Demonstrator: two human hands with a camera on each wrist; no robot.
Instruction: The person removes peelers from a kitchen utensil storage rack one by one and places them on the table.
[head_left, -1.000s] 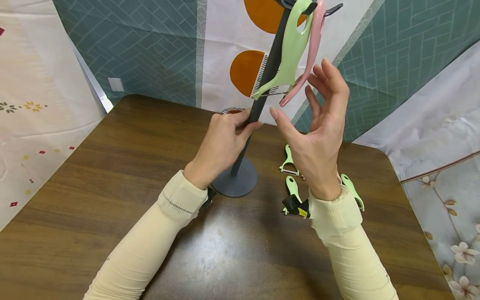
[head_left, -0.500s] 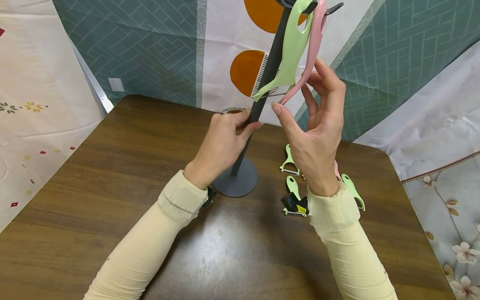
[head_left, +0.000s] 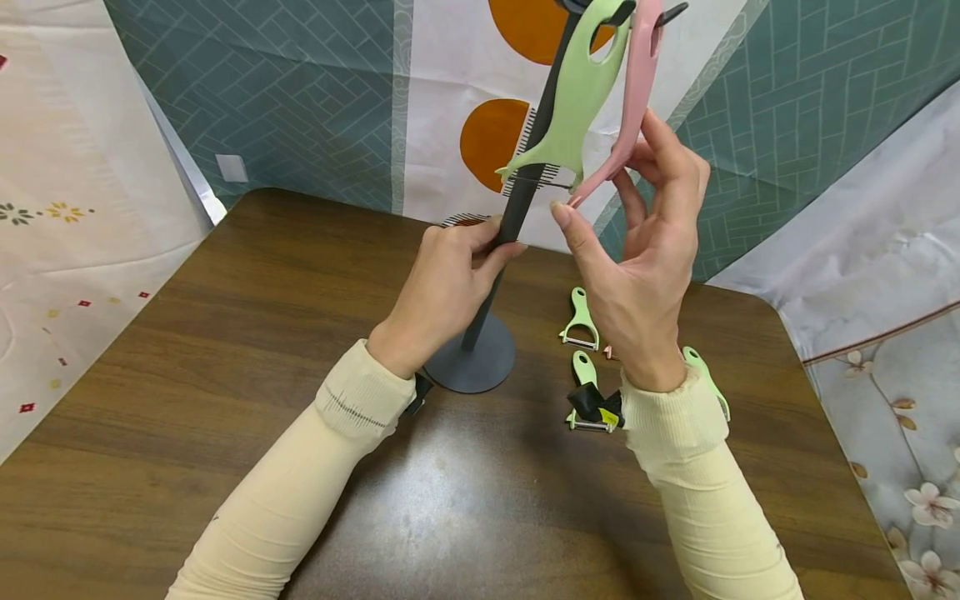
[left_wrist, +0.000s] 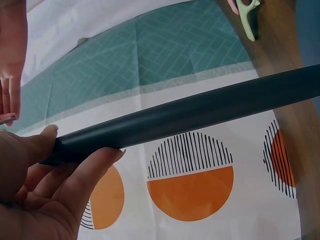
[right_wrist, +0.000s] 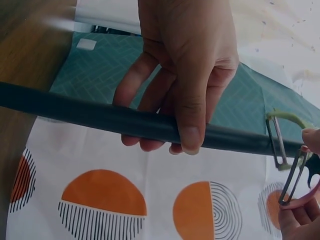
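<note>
My left hand grips the dark upright pole of a stand, thumb and fingers round it. At the pole's top, a green peeler and a pink peeler hang side by side from dark hooks. Between thumb and fingers, my right hand holds the lower, blade end of the pink peeler. Both metal blades show in the right wrist view, the green peeler's blade beside the pink peeler's blade. The top of the stand is cut off in the head view.
The stand's round base sits on the brown wooden table. Right of it lie green peelers, one farther back, one nearer and one at the right. A pink piece shows beside my right wrist. Patterned cloth hangs behind.
My right hand has closed in on the pink peeler, taken hold of its lower end and shifted it slightly right. The green peeler has turned a little. The left hand stays put.
</note>
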